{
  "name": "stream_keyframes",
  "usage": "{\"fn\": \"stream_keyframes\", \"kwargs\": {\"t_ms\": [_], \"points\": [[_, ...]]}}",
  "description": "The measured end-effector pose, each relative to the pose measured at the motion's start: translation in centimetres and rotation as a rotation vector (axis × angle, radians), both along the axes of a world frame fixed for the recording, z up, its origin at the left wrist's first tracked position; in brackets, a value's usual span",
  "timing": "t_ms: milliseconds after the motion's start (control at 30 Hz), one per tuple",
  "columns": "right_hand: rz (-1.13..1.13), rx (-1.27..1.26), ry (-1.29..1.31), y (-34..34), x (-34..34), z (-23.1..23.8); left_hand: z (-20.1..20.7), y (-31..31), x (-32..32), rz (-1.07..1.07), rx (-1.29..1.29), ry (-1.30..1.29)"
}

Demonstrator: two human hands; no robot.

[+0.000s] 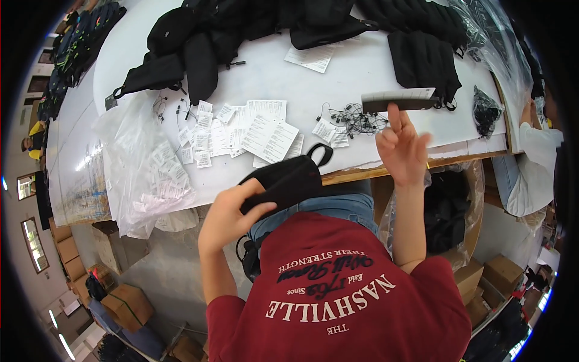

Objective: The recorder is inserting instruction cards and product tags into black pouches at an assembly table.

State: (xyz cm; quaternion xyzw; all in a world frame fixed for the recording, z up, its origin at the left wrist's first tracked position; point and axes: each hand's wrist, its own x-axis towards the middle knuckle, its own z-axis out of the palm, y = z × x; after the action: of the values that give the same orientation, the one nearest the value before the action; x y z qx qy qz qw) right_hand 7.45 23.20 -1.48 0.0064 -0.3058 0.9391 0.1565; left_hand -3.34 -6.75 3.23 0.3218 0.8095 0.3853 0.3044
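Note:
My left hand (232, 211) is closed on the open end of a black fabric pouch (292, 178), thumb on the near side. The pouch is tilted over my lap at the table's front edge, and a short black loop (321, 155) stands up from its far end. My right hand (403, 148) is raised at the table edge with thumb and fingers apart. Its longest fingers reach the near side of a dark, flat stack of cards (401, 104) with a white top. Whether the fingertips grip a card cannot be seen. Tangled black cords (356, 120) lie beside the stack.
White printed labels (265, 136) spread over the white table (241, 78). A clear plastic bag (136, 163) of labels lies at left. Black bags (241, 27) and pouches (422, 60) line the far side. A small bag of black cords (485, 111) sits at right; cartons (126, 304) stand below.

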Motion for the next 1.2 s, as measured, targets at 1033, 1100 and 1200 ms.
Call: {"fn": "stream_keyframes", "kwargs": {"t_ms": [1033, 1100, 1200], "points": [[0.007, -0.439, -0.689, -5.4, -2.2, -2.6, 0.1, 1.5, 2.1, -0.268, -0.012, -0.013], [0.004, -0.476, -0.622, -5.7, -2.7, -2.6, 0.2, 1.6, 2.1, -0.287, 0.007, 0.002], [-0.406, -0.125, -0.929, -6.1, -4.7, -0.2, 0.3, 1.3, 1.9, -0.291, -0.047, -0.002]]}}
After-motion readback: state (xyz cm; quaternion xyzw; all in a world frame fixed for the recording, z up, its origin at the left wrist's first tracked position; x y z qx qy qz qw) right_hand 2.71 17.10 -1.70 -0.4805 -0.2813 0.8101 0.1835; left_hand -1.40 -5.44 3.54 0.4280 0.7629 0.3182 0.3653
